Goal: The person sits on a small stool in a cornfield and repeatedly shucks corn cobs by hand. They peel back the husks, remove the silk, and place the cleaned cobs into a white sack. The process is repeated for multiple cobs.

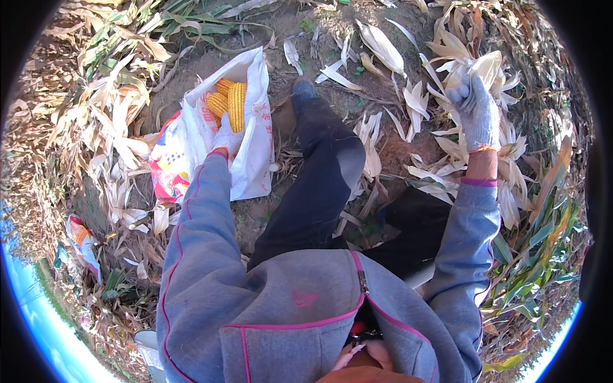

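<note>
My left hand (227, 136), in a pale knit glove, reaches into the mouth of a white woven sack (256, 139). Its fingers close around the lower end of a husked yellow corn cob (237, 106). Beside that cob, more bare corn cobs (218, 103) lie inside the sack. Out to the right, my right hand (476, 107) wears a grey-white glove. Its fingers are curled on dry corn husks (489, 68), which stick out past the thumb. The palm side and whatever else it may hold are hidden.
An ear of corn in its husk (383, 48) lies on the soil ahead. Loose dry husks (368, 143) litter the ground around my legs (316, 158). Cut stalks and leaves (191, 24) lie at upper left. A colourful printed packet (84, 242) rests at far left.
</note>
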### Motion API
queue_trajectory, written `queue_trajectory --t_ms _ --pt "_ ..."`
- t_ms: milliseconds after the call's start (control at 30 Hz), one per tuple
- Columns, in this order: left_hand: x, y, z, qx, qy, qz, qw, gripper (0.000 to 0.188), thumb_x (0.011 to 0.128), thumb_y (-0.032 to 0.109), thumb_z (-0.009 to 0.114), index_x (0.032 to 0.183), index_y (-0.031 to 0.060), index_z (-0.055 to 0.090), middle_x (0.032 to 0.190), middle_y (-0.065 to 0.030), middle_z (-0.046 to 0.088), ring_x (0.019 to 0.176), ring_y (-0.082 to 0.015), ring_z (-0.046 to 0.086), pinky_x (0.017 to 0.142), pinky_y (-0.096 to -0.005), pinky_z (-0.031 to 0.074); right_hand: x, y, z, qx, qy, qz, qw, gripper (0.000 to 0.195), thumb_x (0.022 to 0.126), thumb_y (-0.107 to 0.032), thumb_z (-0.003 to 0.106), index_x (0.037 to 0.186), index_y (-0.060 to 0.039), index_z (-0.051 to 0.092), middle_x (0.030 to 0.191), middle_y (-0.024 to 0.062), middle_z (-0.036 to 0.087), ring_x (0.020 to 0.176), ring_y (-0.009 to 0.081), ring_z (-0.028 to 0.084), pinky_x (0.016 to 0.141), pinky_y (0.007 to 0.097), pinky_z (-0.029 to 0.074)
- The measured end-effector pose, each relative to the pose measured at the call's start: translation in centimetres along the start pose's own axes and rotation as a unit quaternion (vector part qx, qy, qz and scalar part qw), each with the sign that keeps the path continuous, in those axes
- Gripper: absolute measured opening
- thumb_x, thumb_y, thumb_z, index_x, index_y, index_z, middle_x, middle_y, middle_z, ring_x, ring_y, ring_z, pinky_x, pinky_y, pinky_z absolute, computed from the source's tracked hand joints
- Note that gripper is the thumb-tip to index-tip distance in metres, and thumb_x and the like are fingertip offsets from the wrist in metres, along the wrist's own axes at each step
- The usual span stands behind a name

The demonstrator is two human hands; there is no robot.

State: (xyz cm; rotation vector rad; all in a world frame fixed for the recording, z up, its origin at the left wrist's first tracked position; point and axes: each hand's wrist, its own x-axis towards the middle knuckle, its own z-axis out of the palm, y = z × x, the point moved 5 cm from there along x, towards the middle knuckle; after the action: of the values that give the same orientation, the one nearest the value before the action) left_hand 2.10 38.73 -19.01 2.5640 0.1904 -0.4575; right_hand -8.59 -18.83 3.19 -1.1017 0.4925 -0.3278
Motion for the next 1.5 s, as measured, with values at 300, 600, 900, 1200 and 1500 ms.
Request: queue_trajectory --t_ms 300,600,900,1200,1500 --pt "0.5 3.0 8.0 0.155 -0.218 0.071 0.961 0.047 0.092 0.038 0.056 0.125 0.0051 0.058 0.113 -0.0215 0.066 0.111 -0.0369 0.06 0.095 -0.0408 0.046 -0.6 -0.4 -0.1 -0.054 -0.001 -0.01 0.998 0.029 0.098 -0.028 0.059 0.113 -0.0028 0.062 0.096 0.0034 0.063 0.081 0.0132 0.063 0.077 0.0324 0.057" --pt "-0.8 2.4 10.0 -0.026 -0.358 0.011 0.933 0.033 0.093 0.03 0.052 0.113 0.0062 0.066 0.106 -0.0149 0.069 0.1 -0.0291 0.064 0.087 -0.0404 0.048 -2.0 -1.5 0.1 -0.096 -0.003 -0.024 0.995 0.025 0.099 -0.026 0.058 0.109 -0.0037 0.063 0.088 0.0017 0.063 0.077 0.0116 0.062 0.076 0.0295 0.056" --pt "-1.4 24.9 1.2 0.068 -0.187 0.252 0.947 0.046 0.089 0.029 0.055 0.129 0.0063 0.055 0.123 -0.0201 0.061 0.117 -0.0334 0.057 0.099 -0.0387 0.044 -3.8 -2.7 -0.9 -0.746 0.004 -0.064 0.663 0.058 0.084 -0.033 0.068 0.136 -0.0199 0.047 0.127 0.0142 0.061 0.112 0.0341 0.061 0.093 0.0427 0.049" --pt "3.5 39.2 11.4 0.197 -0.261 0.447 0.832 0.047 0.093 0.031 0.051 0.132 0.0055 0.052 0.134 -0.0175 0.054 0.125 -0.0322 0.051 0.106 -0.039 0.039 -6.9 1.0 -1.0 -0.76 -0.158 -0.126 0.617 0.042 0.08 -0.022 0.065 0.121 -0.0136 0.058 0.093 0.0136 0.068 0.087 0.0334 0.067 0.075 0.0447 0.054" --pt "10.9 42.3 23.0 0.22 -0.173 0.445 0.851 0.054 0.088 0.026 0.057 0.136 0.0041 0.047 0.138 -0.0205 0.047 0.128 -0.0366 0.047 0.108 -0.0416 0.038 -8.6 0.3 1.0 -0.775 -0.222 -0.039 0.59 0.045 0.078 -0.025 0.07 0.12 -0.0135 0.058 0.104 0.0064 0.063 0.1 0.0256 0.061 0.086 0.0407 0.048"
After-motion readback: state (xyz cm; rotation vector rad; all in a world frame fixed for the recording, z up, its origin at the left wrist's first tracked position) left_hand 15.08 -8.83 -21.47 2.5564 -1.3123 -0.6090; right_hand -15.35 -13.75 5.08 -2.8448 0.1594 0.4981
